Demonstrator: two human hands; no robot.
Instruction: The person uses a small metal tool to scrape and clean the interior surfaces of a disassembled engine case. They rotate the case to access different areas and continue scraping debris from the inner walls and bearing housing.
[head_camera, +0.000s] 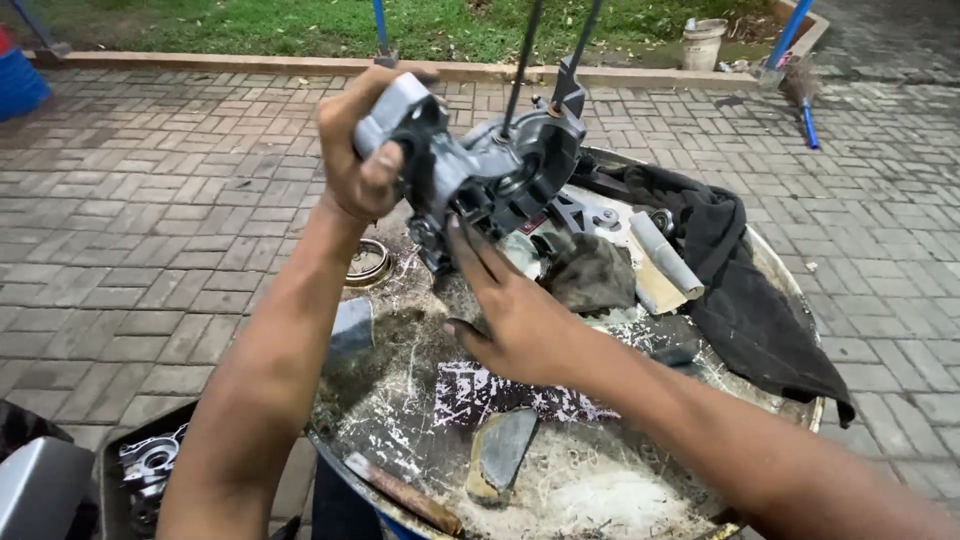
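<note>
— Hands? Where were they?
— Left hand (358, 150) gripped the engine casing (480, 165) at upper centre; right hand (510, 310) lay open, fingertips under it, above the desk (600, 490).

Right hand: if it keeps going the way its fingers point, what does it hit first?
The right hand points up and away, fingertips already at the underside of the grey metal engine casing held up by the left hand. So the casing comes first; exact contact is hard to judge.
</note>
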